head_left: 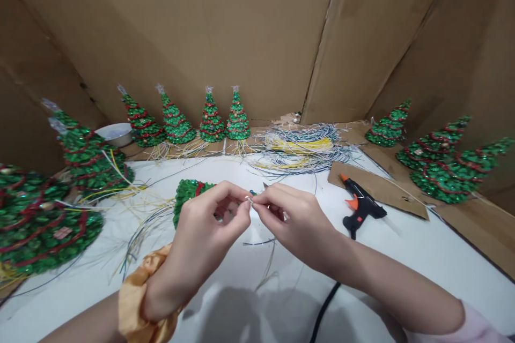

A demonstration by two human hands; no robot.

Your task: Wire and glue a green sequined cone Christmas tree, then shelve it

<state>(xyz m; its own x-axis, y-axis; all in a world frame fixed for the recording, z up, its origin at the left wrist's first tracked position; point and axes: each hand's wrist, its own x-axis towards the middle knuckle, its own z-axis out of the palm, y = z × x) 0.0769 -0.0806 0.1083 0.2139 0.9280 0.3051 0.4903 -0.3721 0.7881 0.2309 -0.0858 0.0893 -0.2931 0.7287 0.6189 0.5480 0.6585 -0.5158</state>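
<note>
My left hand (215, 220) and my right hand (295, 220) meet near the middle of the view, fingertips pinched together. Between them is a small whitish, clear piece (249, 200), too small to make out well. Behind my left hand a green tree (187, 195) with red trim lies on its side on the white table, mostly hidden by my fingers. Thin wires (142, 230) in yellow, white and blue spread from its left side. An orange scrunchie circles my left wrist.
Decorated green trees stand along the back and both sides, one of them a red-trimmed tree (212, 118). A wire bundle (306, 144) lies at the back. A black glue gun (364, 209) rests by a cardboard piece (386, 193). A white bowl (116, 134) sits back left. Cardboard walls (257, 37) surround the table.
</note>
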